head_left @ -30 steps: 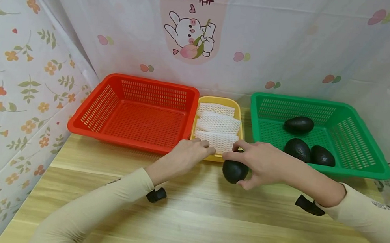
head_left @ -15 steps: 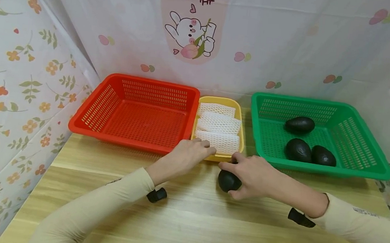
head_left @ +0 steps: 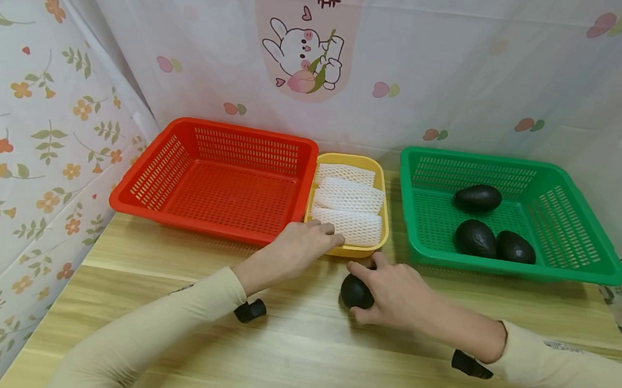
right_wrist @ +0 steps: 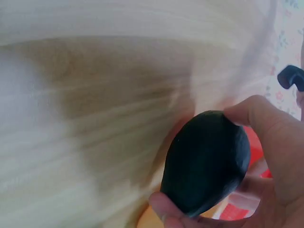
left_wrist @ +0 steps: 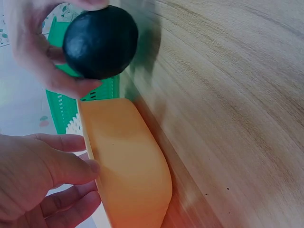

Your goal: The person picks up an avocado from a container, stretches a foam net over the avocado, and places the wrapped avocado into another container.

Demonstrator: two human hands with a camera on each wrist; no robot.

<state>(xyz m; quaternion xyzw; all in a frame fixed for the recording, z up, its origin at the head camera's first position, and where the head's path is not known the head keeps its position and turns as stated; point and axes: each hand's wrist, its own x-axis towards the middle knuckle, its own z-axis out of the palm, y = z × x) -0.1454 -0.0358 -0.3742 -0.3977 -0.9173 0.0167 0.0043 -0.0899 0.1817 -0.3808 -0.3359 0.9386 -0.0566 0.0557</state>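
Note:
A dark avocado is gripped between the thumb and fingers of my right hand, above the table in front of the yellow tray. In the right wrist view the avocado shows its long side, with thumb and fingertips at opposite ends. My left hand is at the tray's front left rim, fingers fairly straight. Seen from the left wrist, its thumb lies at the rim of the tray. White foam net sleeves lie in the tray, the nearest one right beside the left fingertips.
A red basket stands left of the tray, its mesh floor bare. To the right, a green basket holds three more avocados. All stand on a wooden table, before a printed cloth.
My right hand has moved down and to the left with the avocado, away from the tray toward the front of the table. The left hand has stayed at the tray rim.

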